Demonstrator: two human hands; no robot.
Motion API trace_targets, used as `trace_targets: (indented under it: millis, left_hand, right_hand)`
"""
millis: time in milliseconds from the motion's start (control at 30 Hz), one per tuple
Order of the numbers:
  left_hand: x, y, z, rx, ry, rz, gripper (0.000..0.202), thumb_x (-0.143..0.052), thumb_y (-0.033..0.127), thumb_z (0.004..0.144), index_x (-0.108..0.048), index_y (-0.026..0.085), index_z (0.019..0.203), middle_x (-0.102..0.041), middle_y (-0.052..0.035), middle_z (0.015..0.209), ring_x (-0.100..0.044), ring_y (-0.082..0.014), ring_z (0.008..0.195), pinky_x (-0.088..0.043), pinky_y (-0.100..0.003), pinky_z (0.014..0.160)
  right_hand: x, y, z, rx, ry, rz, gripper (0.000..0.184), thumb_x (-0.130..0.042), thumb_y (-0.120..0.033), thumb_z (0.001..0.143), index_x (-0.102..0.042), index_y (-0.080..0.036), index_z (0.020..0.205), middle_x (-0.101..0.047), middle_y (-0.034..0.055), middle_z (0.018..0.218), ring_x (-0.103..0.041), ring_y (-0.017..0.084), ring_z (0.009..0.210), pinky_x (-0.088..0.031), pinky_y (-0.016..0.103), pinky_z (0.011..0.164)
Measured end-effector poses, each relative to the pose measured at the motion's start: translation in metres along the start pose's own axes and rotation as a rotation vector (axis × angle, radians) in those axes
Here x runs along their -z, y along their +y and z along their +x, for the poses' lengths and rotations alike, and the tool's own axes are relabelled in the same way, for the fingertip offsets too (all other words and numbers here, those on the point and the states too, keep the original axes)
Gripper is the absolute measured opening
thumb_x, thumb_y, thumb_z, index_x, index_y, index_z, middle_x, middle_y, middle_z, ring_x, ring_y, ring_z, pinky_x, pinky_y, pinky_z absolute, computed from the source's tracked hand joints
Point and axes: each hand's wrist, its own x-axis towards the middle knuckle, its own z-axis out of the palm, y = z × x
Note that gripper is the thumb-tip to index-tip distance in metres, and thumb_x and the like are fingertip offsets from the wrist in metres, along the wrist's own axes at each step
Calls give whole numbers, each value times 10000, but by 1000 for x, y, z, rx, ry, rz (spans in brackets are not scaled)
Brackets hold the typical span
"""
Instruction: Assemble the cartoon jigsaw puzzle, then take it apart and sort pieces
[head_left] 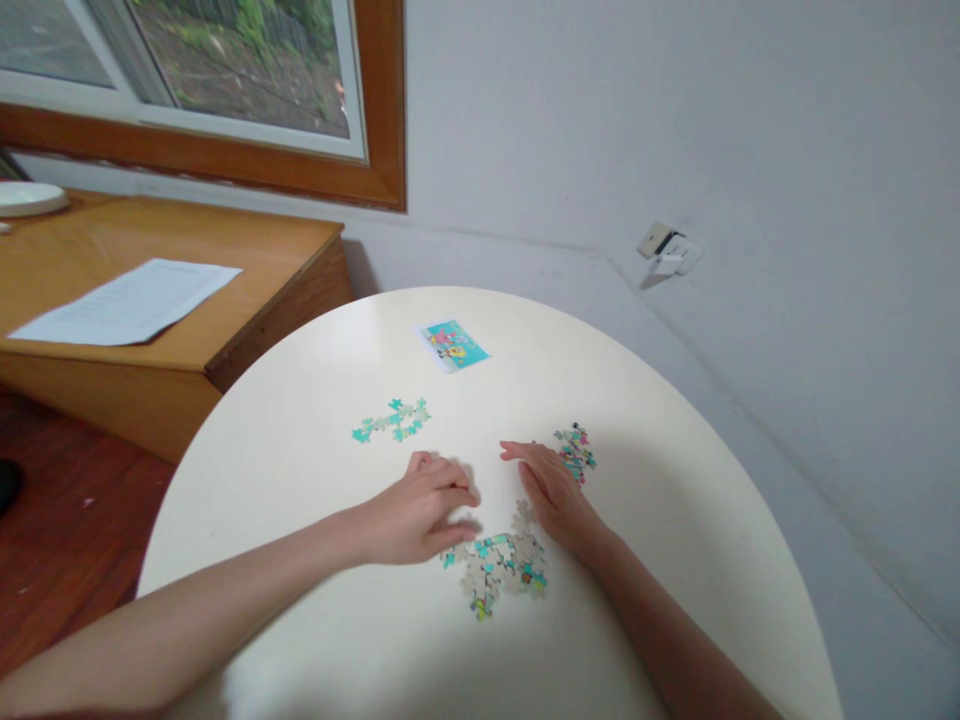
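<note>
My left hand (424,510) is over the table with its fingers bent. A gap shows between thumb and forefinger, and I see nothing held in it. Its thumb is at the left edge of a pile of jigsaw puzzle pieces (506,570), some grey side up and some turquoise. My right hand (555,490) is open, fingers stretched to the left, between that pile and a smaller multicoloured group of puzzle pieces (576,450), which it partly hides. Farther left lies a loose cluster of turquoise and pale puzzle pieces (394,420).
A small picture card (454,345) with cartoon figures lies toward the far side of the round white table (300,400). At left, a wooden desk (285,235) bears a paper sheet (127,300). A wall socket with a plug (667,248) is at right.
</note>
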Motion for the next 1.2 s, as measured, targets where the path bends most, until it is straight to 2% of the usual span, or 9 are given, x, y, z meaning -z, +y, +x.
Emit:
trace_targets:
  millis: [133, 200, 333, 567, 933, 1200]
  left_hand:
    - [-3, 2, -2, -39, -50, 18, 341, -702, 420, 773, -608, 197, 1014, -621, -52, 1015, -526, -217, 971, -279, -336, 842]
    - [-4, 1, -2, -39, -68, 35, 354, -722, 402, 759, -600, 198, 1021, -620, -54, 1020, -524, -216, 961, -277, -327, 827]
    - [-2, 1, -1, -25, -94, 30, 251, -721, 293, 778, -600, 199, 976, -627, -33, 996, -528, -200, 958, -270, -314, 819]
    - [-2, 5, 1, -4, -124, -43, 148, -702, 205, 793, -606, 192, 905, -649, -9, 951, -549, -178, 955, -262, -304, 815]
    - [-3, 4, 2, -2, -85, -127, 87, -665, 146, 810, -604, 194, 849, -656, 30, 865, -589, -127, 836, -289, -298, 841]
    - [-5, 2, 1, -14, -60, -209, 63, -604, 131, 841, -587, 191, 843, -657, 25, 852, -583, -115, 803, -320, -289, 853]
  right_hand:
    - [0, 0, 0, -3, -8, 7, 333, -323, -166, 932, -497, -230, 1208, -682, 68, 1015, -620, 192, 995, -457, 433, 941]
    - [0, 1, 1, -1, -9, 11, 335, -320, -171, 934, -499, -229, 1210, -683, 68, 1010, -621, 192, 991, -455, 436, 944]
    - [0, 1, 0, -11, -12, 11, 330, -324, -172, 935, -503, -226, 1207, -683, 63, 1009, -622, 190, 988, -457, 431, 942]
    - [-1, 2, -1, 6, -3, -3, 325, -325, -164, 933, -506, -230, 1196, -682, 57, 1011, -620, 188, 983, -454, 437, 947]
    - [1, 0, 0, -9, -11, -9, 335, -328, -176, 932, -505, -234, 1210, -686, 56, 995, -631, 190, 970, -464, 429, 939]
    - [1, 0, 0, -14, -17, -10, 324, -325, -179, 936, -509, -225, 1198, -687, 62, 997, -630, 188, 972, -462, 424, 935]
